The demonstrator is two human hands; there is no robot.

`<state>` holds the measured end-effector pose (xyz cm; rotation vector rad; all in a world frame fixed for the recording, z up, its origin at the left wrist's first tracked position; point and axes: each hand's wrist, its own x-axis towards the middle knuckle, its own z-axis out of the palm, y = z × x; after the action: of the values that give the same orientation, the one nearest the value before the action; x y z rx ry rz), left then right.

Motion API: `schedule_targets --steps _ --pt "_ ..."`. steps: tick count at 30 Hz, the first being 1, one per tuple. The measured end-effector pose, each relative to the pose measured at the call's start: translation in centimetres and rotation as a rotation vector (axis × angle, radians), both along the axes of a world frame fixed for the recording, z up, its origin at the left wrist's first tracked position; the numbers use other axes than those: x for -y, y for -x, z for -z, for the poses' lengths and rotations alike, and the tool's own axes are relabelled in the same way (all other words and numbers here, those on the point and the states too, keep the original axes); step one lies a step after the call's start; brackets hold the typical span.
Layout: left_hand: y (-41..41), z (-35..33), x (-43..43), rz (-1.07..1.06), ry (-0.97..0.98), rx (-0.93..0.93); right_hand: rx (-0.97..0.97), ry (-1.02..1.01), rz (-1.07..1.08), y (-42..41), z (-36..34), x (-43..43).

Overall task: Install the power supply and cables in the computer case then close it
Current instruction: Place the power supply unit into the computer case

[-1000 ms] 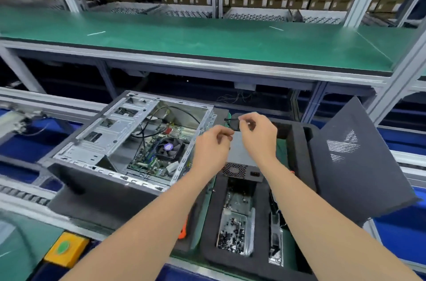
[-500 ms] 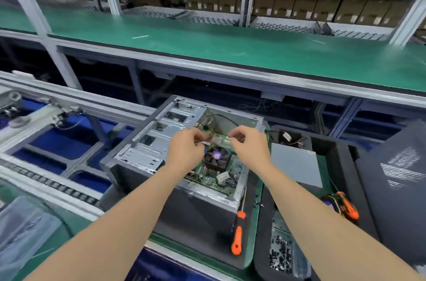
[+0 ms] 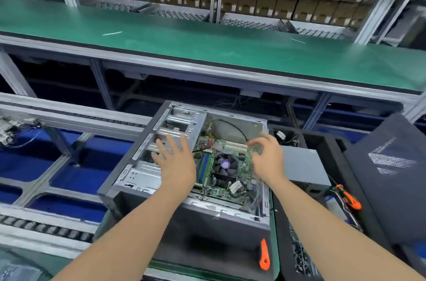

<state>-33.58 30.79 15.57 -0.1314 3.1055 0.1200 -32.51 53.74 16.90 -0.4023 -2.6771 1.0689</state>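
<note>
Head view showed the computer case (image 3: 207,218) open at the middle of the worktop (image 3: 273,230), the power supply (image 3: 302,165) outside it in the foam tray (image 3: 322,140) toward the right edge and the side panel (image 3: 391,177) off, so we judged fitting, cabling and closing all outstanding. Our left hand (image 3: 177,163) was spread over the drive cage (image 3: 177,124); whether our right hand (image 3: 267,156) pinched the black cable (image 3: 230,122) we could not tell. Beyond the far edge ran a green shelf (image 3: 207,50) beneath cartons (image 3: 288,4).
</note>
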Motion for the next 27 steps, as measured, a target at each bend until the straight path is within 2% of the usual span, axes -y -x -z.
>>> schedule_targets --steps 9,12,14,17,19,21,23,25,27 --pt "5.5 0.6 3.7 0.170 0.057 -0.029 0.021 0.032 0.004 0.0 -0.4 1.2" --pt "7.9 0.3 5.5 0.241 0.059 0.008 -0.021 0.041 -0.065 -0.5 0.2 1.0" --pt "8.5 0.2 5.8 0.228 0.087 0.008 -0.085 0.129 -0.081 -1.0 0.7 0.8" --pt "7.1 -1.0 2.7 0.133 -0.059 -0.031 -0.177 0.216 0.055 -2.3 1.9 0.0" --pt "5.1 -2.0 -1.3 0.166 -0.244 -0.074 -0.051 0.121 0.166 -3.4 3.2 -1.2" --pt "2.8 -3.0 -5.9 0.225 -0.398 -0.082 0.320 -0.046 0.118 -4.8 4.6 -2.2" --pt "0.8 -3.6 -10.1 0.233 -0.514 0.013 0.677 -0.205 -0.038 -6.5 5.6 -2.6" --pt "-0.7 -3.2 -13.1 0.222 -0.517 0.116 0.779 -0.234 -0.137 -7.7 6.3 -2.9" --pt "-1.8 -2.2 -14.5 0.216 -0.383 0.081 0.735 -0.202 -0.170 -8.3 7.0 -3.4"
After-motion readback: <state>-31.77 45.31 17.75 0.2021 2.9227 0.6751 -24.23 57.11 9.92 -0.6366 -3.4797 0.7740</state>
